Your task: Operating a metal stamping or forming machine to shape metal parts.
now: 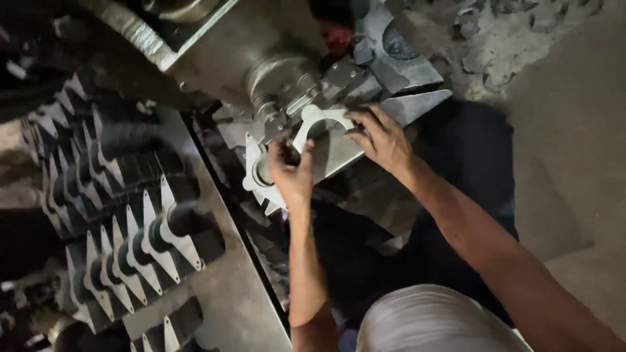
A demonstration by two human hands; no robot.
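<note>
Near the centre of the frame, both hands work at the die of a press (280, 72). The right hand (381, 137) pinches the right end of a pale, arched sheet-metal blank (319, 120), fingers closed on its edge. The left hand (292, 173) sits just below and to the left, fingers curled at the blank's lower-left end by a round hole in the tooling; whether it grips the blank or only steadies it cannot be told. The step in hand looks like seating the blank on the die. The next move probably calls for sliding it flush against the stops, then drawing the fingers away. The blank is thin, flat and light grey, with a curved inner cut-out. At the left of the frame, rows of stamped pieces (130, 241) stand stacked on a metal table (241, 306)
</note>
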